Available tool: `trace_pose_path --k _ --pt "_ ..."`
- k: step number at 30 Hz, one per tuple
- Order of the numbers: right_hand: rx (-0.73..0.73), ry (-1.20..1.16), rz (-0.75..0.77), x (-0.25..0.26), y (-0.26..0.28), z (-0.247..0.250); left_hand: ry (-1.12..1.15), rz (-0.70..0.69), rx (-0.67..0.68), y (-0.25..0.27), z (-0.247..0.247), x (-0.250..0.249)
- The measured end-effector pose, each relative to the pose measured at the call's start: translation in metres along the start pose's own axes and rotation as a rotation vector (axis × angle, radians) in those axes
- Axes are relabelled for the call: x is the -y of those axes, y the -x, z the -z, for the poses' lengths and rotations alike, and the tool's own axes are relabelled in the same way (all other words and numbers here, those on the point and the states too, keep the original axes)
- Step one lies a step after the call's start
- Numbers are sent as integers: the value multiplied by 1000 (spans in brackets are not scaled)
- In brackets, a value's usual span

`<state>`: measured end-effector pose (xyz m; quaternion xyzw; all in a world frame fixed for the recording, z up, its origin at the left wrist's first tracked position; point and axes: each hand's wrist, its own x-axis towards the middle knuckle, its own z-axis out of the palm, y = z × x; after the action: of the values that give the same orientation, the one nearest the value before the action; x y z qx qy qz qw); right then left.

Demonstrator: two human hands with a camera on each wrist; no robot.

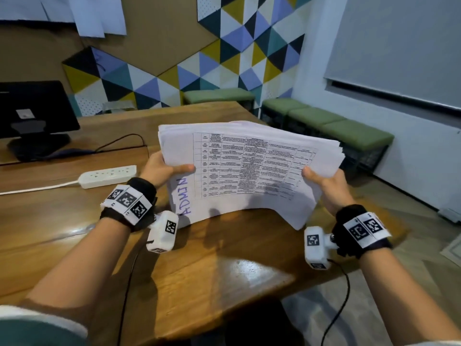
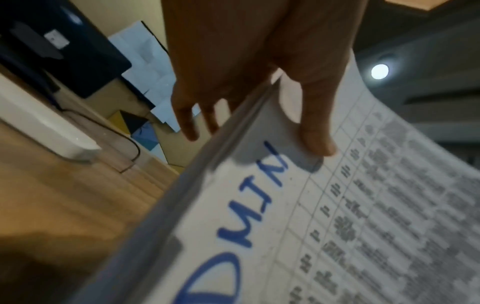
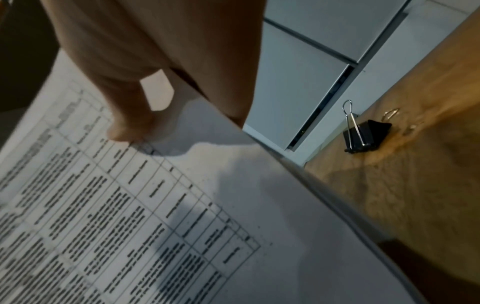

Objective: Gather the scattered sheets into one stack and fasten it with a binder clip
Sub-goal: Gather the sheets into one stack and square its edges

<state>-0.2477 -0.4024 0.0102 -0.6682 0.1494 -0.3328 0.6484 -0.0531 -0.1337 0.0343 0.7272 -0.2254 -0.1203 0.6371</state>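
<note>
A thick stack of white sheets (image 1: 249, 168) is held up on edge above the wooden table (image 1: 199, 270), its lower edge touching the wood. The top sheet carries a printed table and blue handwriting "ADMIN" (image 2: 249, 222). My left hand (image 1: 162, 168) grips the stack's left side, thumb (image 2: 315, 131) on top and fingers behind. My right hand (image 1: 324, 183) grips the right side, thumb (image 3: 130, 125) on the front. A black binder clip (image 3: 363, 133) with silver handles lies on the table beyond the stack's right edge, seen only in the right wrist view.
A white power strip (image 1: 107, 176) with its cord lies left of my left hand. A black monitor (image 1: 35, 116) stands at the far left. Green benches (image 1: 336, 126) line the wall beyond the table. The table's near right corner (image 1: 287, 283) drops off to the floor.
</note>
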Motion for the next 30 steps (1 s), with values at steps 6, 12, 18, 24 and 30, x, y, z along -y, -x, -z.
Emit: trace_pose_path --k 6,12,18,24,30 --pt "2 -57 30 5 -7 8 3 -155 -95 -14 4 -3" --pt "70 -102 56 16 -5 23 35 -101 156 -9 17 1" --pt "-217 -21 114 22 -6 4 124 -237 -121 11 -10 -24" --pt "-200 -158 191 30 10 -8 159 -341 -112 31 -13 -22" --pt "-210 -162 55 13 10 7 281 -115 -42 28 -4 3"
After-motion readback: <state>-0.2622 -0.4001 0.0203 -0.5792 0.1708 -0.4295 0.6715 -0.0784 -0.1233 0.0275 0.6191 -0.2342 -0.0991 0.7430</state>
